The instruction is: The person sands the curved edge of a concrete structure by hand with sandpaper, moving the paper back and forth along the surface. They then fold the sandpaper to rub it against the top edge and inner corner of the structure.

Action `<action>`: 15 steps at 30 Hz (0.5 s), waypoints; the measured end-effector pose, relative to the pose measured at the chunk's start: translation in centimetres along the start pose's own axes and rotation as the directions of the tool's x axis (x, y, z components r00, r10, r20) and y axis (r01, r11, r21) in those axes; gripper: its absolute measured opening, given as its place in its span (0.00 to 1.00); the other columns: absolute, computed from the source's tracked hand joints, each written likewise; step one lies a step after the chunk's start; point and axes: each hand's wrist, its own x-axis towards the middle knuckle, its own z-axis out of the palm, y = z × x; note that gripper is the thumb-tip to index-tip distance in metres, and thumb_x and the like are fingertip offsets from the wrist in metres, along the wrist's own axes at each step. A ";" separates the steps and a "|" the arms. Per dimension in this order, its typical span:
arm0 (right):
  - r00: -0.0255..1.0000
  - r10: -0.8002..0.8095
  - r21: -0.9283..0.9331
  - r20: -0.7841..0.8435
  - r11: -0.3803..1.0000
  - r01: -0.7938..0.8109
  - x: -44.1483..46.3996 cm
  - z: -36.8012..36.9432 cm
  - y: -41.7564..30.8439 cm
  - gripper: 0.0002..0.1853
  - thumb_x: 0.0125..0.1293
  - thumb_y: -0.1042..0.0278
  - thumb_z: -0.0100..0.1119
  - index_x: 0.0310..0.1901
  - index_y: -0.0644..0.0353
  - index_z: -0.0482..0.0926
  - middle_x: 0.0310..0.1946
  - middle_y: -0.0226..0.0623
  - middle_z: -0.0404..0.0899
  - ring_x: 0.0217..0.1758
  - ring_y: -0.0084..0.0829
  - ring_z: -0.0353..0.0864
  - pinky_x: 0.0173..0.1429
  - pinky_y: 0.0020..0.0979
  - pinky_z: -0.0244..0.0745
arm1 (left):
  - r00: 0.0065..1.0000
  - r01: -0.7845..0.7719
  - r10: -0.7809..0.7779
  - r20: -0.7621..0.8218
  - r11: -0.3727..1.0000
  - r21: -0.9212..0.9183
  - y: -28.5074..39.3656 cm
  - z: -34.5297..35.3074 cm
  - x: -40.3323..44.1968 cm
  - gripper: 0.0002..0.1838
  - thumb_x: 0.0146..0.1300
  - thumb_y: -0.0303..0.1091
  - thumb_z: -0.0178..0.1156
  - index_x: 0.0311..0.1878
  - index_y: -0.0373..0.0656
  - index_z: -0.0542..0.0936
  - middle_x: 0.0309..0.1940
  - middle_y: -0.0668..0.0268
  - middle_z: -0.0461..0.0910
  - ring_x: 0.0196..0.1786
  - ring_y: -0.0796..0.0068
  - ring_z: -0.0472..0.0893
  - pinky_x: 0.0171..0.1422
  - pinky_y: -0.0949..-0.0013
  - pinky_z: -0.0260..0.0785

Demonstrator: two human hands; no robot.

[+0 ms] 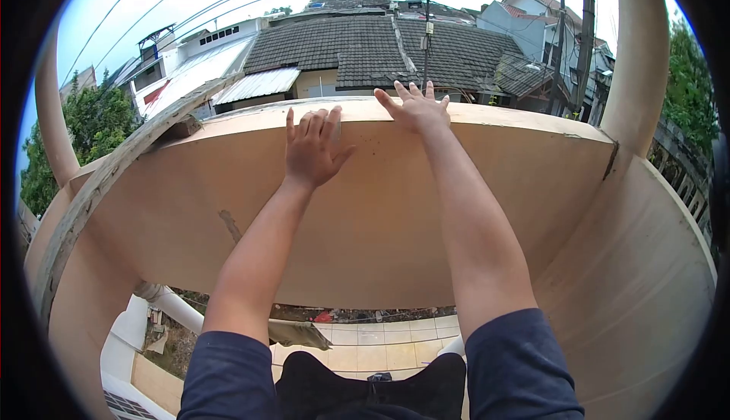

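Both arms stretch forward to a peach-painted parapet wall (365,215). Against the upper part of its inner face is my left hand (310,146), fingers apart and pointing up to the top edge, thumb out to the side. My right hand (418,110) is at the top ledge (517,120), its fingers spread wide. Neither hand has anything in it. Whether each palm presses on the wall or is just above it is hard to tell.
A long weathered plank (125,158) slants along the left side, near a brick-like block (182,127). Round columns (639,55) stand at both sides. Below are a white pipe (179,310), a dark cloth (300,334) and a tiled floor (395,355). Tiled roofs (304,44) and overhead wires lie beyond.
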 end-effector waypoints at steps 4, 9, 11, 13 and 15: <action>1.000 -0.009 -0.021 0.023 1.000 0.009 0.1 -0.1 -0.1 0.63 0.57 -0.01 0.17 0.88 0.28 0.54 0.91 0.28 0.49 0.95 0.40 0.36 0.93 0.63 0.31 | 0.978 0.204 -0.203 0.048 0.979 -0.019 -0.4 -0.8 1.3 0.51 0.67 0.79 0.57 0.79 0.46 0.72 0.69 0.57 0.79 0.71 0.54 0.78 0.90 0.34 0.42; 1.000 -0.008 -0.011 0.020 1.000 0.008 0.0 -0.2 -0.2 0.61 0.60 0.01 0.17 0.88 0.30 0.54 0.90 0.30 0.49 0.95 0.41 0.36 0.93 0.63 0.30 | 1.000 0.020 -0.019 0.016 0.996 -0.084 4.1 -0.9 3.4 0.53 0.64 0.82 0.58 0.80 0.50 0.72 0.67 0.56 0.80 0.69 0.52 0.79 0.90 0.37 0.47; 1.000 -0.024 -0.019 0.006 1.000 0.025 0.0 0.0 -0.1 0.61 0.60 0.01 0.17 0.88 0.30 0.53 0.91 0.29 0.49 0.95 0.41 0.36 0.93 0.63 0.30 | 0.989 -0.120 0.110 -0.097 0.987 -0.104 4.8 -0.4 2.9 0.51 0.63 0.83 0.57 0.80 0.56 0.73 0.62 0.59 0.81 0.70 0.54 0.77 0.88 0.37 0.53; 0.999 -0.041 -0.022 -0.027 0.999 0.041 -0.1 0.1 0.2 0.60 0.61 0.01 0.18 0.88 0.30 0.52 0.90 0.29 0.51 0.94 0.42 0.37 0.93 0.63 0.31 | 0.989 -0.100 0.089 -0.120 0.991 -0.091 3.5 0.1 2.0 0.50 0.65 0.81 0.57 0.79 0.54 0.73 0.61 0.59 0.81 0.69 0.55 0.78 0.87 0.36 0.53; 0.998 -0.050 -0.016 -0.042 0.999 0.049 -0.1 0.3 0.4 0.60 0.61 0.02 0.19 0.88 0.31 0.53 0.90 0.30 0.52 0.94 0.43 0.38 0.92 0.64 0.32 | 0.987 -0.078 0.066 -0.146 0.993 -0.083 1.5 0.4 1.2 0.49 0.66 0.79 0.58 0.78 0.52 0.73 0.60 0.59 0.82 0.68 0.55 0.78 0.87 0.35 0.52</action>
